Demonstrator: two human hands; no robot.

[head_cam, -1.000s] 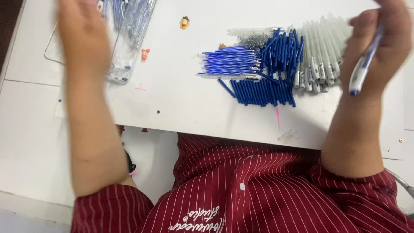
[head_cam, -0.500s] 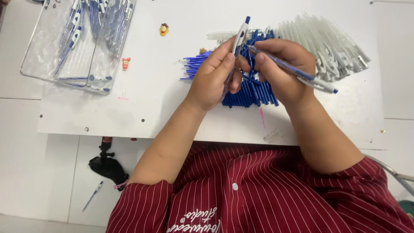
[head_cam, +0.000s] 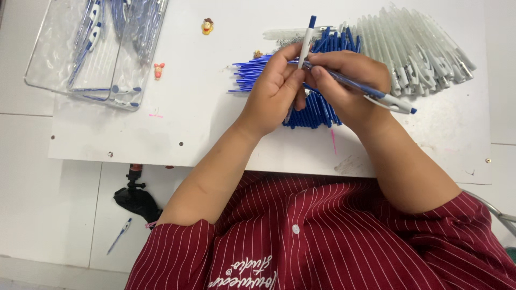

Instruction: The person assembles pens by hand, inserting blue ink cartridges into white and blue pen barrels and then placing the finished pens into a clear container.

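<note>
My left hand (head_cam: 275, 91) grips a white pen barrel with a blue tip (head_cam: 306, 40), held upright over the white board (head_cam: 204, 129). My right hand (head_cam: 352, 86) holds a clear-and-blue assembled pen (head_cam: 376, 96) that points to the right, its fingertips meeting the left hand's fingers. Under both hands lie a heap of blue refills (head_cam: 252, 75) and a pile of dark blue pen parts (head_cam: 317, 110). Both forearms come out of red striped sleeves.
A fan of clear pen barrels with white clips (head_cam: 419, 48) lies at the board's right. A clear plastic tray (head_cam: 64, 59) with several finished pens stands at the far left. Two small cartoon stickers (head_cam: 207, 25) mark the board. A black clamp (head_cam: 137, 196) and a loose pen (head_cam: 118, 236) are below the board's front edge.
A second ago my hands were raised apart, the left near the tray. They have come together over the blue piles, and the left hand now holds a white barrel.
</note>
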